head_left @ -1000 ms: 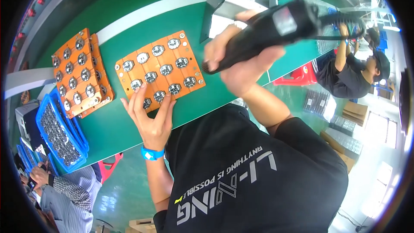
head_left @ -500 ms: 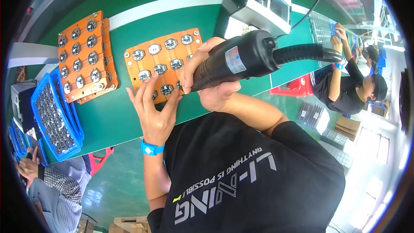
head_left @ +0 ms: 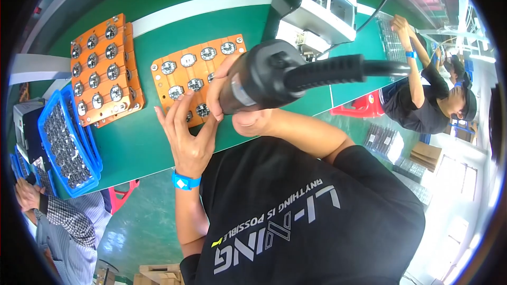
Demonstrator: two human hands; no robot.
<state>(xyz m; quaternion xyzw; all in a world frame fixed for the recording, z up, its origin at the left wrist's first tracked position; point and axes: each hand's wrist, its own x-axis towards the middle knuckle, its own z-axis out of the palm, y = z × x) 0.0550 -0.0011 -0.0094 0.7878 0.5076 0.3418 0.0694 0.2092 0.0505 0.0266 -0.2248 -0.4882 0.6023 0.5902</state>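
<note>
Green bench. Left hand (head_left: pixel 187 137) flat, steadying orange fixture tray (head_left: pixel 193 76); right hand (head_left: pixel 232 95) clamped on black power driver (head_left: pixel 274 74). Fastening step; next needs bit aligned over a part.

Landmark: near orange tray (head_left: pixel 186 72) of round metal parts, on green bench (head_left: pixel 158 137).

- Left of it: narrow strip of bare green, then second orange tray (head_left: pixel 103 68); passable between the two.
- Further left: blue bin (head_left: pixel 63 142) of small parts at bench edge, blocking that side.
- Near edge: left hand (head_left: pixel 187 132) spread flat, fingertips on tray; open green left of the hand.
- Over right half: right hand (head_left: pixel 232 100) gripping black power tool (head_left: pixel 264 76), thick cable (head_left: pixel 343 68) trailing right; access from right closed.
- Beyond, right: grey machine box (head_left: pixel 317 10), probably just clear of tray corner.
- Beyond, left: bare green and pale stripe (head_left: pixel 200 8), open.
</note>
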